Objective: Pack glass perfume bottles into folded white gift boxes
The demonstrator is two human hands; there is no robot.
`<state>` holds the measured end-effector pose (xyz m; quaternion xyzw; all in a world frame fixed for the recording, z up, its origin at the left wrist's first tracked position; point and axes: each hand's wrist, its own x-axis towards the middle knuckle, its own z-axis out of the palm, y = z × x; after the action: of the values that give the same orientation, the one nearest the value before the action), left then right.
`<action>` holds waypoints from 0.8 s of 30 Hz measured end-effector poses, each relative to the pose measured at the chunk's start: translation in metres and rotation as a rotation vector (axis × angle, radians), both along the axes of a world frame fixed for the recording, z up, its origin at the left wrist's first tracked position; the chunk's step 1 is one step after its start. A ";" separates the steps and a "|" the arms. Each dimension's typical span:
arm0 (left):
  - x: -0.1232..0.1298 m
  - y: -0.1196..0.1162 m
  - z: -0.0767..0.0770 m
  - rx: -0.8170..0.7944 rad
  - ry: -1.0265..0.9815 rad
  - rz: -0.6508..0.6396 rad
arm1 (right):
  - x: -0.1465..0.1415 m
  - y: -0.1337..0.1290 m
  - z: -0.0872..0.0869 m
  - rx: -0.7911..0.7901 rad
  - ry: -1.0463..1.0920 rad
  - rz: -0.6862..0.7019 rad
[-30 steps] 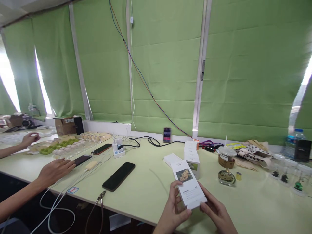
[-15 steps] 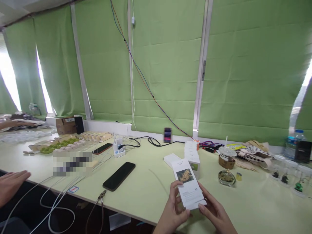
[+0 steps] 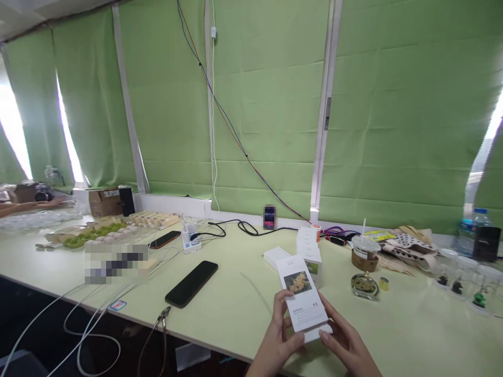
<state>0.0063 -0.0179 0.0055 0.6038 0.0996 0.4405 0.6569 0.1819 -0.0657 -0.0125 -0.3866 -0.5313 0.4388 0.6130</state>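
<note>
Between my two hands is a white box (image 3: 302,298) with a photo of orange-yellow blossoms and small print on its face. My left hand (image 3: 278,335) grips its left side, fingers behind and thumb at the bottom edge. On the right side my right hand (image 3: 342,337) holds it, the thumb pressing a white flap at the near end. The flap stands slightly apart from the box face. Just beyond, a row of similar white boxes (image 3: 309,250) stands on the table, and another white box (image 3: 274,257) lies beside them, partly hidden.
A black phone (image 3: 192,284) lies left of my hands, near a power strip (image 3: 192,242) and loose cables. To the right are a lidded cup (image 3: 365,251), a round glass bottle (image 3: 364,286) and several clear jars (image 3: 480,293). Egg trays (image 3: 92,233) sit far left, with another person's arm (image 3: 31,207) behind.
The flap at the box's near end has tipped outward a little under my right thumb. Another person's hand at the left edge has gone out of view.
</note>
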 end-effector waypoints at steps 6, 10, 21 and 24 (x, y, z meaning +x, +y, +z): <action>0.000 -0.004 0.006 0.000 -0.009 -0.025 | 0.001 0.000 0.001 -0.015 -0.053 -0.028; 0.000 -0.005 0.006 0.024 -0.014 -0.028 | 0.002 0.000 0.002 -0.012 -0.034 -0.040; 0.000 0.000 -0.001 0.017 0.019 -0.001 | 0.001 0.001 0.000 -0.012 0.004 -0.027; 0.000 0.001 -0.003 0.003 0.028 0.006 | 0.001 0.001 0.001 -0.023 -0.002 -0.048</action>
<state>0.0062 -0.0167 0.0027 0.6105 0.1098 0.4342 0.6532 0.1826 -0.0646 -0.0118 -0.4067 -0.5174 0.4295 0.6184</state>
